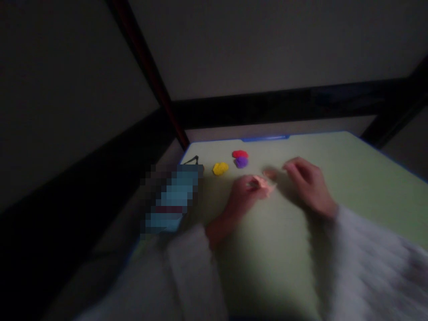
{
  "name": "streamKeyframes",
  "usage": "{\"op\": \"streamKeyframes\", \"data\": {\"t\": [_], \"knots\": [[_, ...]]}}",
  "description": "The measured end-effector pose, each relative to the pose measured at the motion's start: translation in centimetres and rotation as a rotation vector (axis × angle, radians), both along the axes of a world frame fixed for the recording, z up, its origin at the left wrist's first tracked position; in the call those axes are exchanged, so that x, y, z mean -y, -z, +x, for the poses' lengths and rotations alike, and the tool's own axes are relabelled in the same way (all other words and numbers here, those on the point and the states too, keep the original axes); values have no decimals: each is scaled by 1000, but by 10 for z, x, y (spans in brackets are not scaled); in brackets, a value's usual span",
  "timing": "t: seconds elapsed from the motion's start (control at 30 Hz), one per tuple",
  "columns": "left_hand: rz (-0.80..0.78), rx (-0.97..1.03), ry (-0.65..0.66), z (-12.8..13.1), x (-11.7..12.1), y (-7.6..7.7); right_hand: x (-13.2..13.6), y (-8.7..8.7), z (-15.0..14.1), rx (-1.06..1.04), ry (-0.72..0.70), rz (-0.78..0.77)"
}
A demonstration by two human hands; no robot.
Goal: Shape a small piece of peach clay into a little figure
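My left hand is closed on a pale pink, crumpled-looking piece, blurred, a little above the table. To the right, my right hand hovers with thumb and fingers pinched together; whether anything small sits between the tips cannot be made out. On the table between the two hands lies a small brownish-peach lump. Beyond my left hand are a red lump and a purple lump, touching each other in this view. A yellow lump lies to their left.
The pale table has a blue rim, with a blue handle-like strip at its far edge. At the left edge stands a pixelated bluish object, with a thin dark looped thing behind it. A wall rises behind the table.
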State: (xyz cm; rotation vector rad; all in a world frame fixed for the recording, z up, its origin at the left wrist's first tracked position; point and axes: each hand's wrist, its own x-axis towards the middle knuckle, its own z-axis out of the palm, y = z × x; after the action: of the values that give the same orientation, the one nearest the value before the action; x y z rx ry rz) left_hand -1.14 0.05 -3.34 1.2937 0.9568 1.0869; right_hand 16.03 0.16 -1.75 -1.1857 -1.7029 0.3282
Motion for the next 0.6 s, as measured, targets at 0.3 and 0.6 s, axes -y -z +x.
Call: {"op": "streamKeyframes", "data": {"t": [0.3, 0.6], "knots": [[-67, 64, -104, -1, 2, -5, -15, 13, 4, -196, -38, -103], [-77, 94, -87, -1, -2, -2, -21, 13, -2, 228, -19, 79]]}}
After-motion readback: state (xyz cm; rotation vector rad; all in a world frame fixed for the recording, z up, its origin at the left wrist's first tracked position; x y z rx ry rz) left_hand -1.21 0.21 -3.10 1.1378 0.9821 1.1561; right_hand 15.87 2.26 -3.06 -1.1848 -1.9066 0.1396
